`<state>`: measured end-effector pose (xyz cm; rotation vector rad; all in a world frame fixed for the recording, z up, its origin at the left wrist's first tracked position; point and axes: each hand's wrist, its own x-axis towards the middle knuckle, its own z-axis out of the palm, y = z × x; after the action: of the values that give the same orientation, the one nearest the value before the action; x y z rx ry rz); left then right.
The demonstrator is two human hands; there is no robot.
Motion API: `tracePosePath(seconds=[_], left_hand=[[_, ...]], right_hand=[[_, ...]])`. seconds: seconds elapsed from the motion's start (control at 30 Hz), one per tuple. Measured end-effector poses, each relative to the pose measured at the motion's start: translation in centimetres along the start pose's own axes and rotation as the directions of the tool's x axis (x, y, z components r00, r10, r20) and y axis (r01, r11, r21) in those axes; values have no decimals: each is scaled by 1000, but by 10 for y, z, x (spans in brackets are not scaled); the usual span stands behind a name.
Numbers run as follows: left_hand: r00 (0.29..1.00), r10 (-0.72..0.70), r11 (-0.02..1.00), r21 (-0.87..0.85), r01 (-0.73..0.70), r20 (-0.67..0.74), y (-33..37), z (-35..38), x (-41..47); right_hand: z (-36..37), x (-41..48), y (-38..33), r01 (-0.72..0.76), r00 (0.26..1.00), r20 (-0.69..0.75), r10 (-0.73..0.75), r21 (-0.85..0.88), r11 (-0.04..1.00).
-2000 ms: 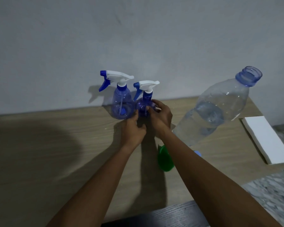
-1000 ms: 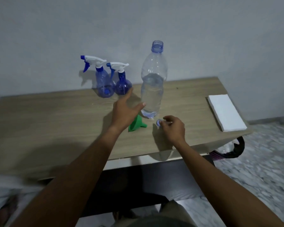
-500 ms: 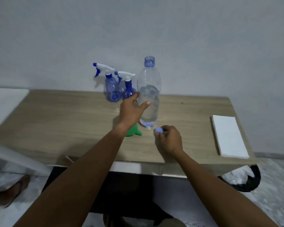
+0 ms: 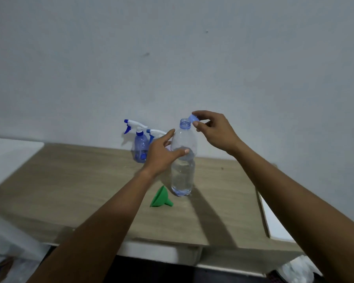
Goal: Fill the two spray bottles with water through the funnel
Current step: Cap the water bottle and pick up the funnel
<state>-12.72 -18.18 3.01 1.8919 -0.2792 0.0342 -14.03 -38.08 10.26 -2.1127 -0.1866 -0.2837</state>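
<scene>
My right hand (image 4: 217,131) has lifted the cap (image 4: 193,118), pinched, to the open top of the water bottle (image 4: 183,172); my left hand (image 4: 161,154) grips that bottle. The spray bottles (image 4: 140,148) stand behind it, the funnel (image 4: 159,198) in front. I think pouring is done.

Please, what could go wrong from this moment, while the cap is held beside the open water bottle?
The water bottle is open and partly full; the left hand holds its upper part, so a hard squeeze or tilt might spill water on the table.
The right hand only pinches the small cap; it could slip and roll away.
The funnel lies on its side beside the bottle's base and could be knocked away.
</scene>
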Motion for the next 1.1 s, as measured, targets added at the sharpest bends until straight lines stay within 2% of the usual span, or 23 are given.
tracePosePath(seconds=[0.1,0.27,0.43,0.57,0.7,1.1], left_hand=[[999,14,1000,21,-15,48,2,-4,6],[998,6,1000,5,-6,59,-3,-5,10],[998,20,1000,15,-21,53,-6,-4,6],[998,15,1000,19,-16,54,-6,-5,7],[998,12,1000,27,-13,61,-6,-7,7],[995,-4,1000,0,4,95,-6,-9,9]], right_hand=[[-3,12,-12,53,996,77,-50,-40,998],[-9,23,-25,80,971,237,-27,-217,973],[-20,34,-46,169,930,368,2,-432,886],[-19,44,-57,221,889,455,51,-525,822],[-20,52,-60,272,860,507,61,-555,786],[-28,52,-60,260,823,565,54,-459,850]])
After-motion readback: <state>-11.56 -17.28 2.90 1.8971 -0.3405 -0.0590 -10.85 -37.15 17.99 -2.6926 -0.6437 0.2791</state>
